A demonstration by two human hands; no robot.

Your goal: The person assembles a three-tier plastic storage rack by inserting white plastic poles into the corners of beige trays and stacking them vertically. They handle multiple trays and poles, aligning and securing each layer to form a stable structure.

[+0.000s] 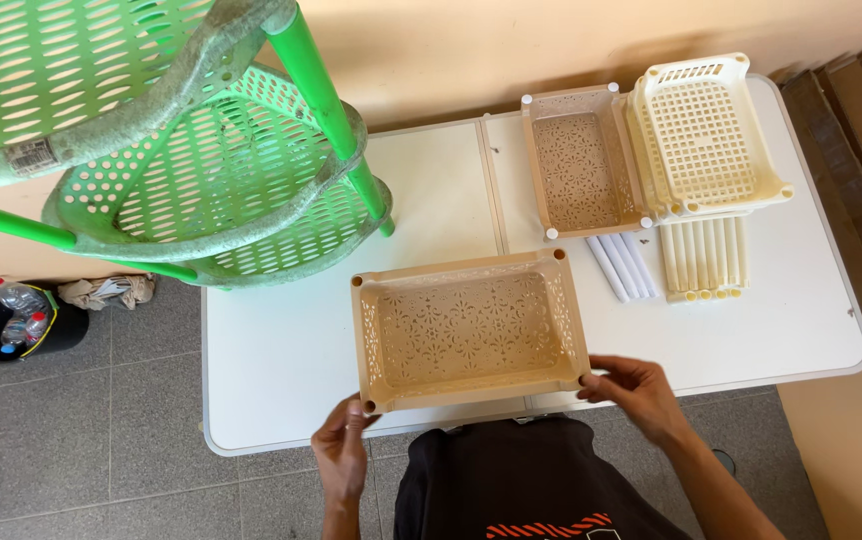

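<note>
The left hand (341, 455) and right hand (639, 392) are each pinching a near corner of the tan basket (469, 330), which is lying flat on the surface (281, 360); keeping both grips even should hold it level.

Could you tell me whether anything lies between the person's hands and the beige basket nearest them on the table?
Nothing visible does. The left hand touches the beige basket at its near left corner, and the right hand at its near right corner. The other baskets and rods lie farther back on the table.
</note>
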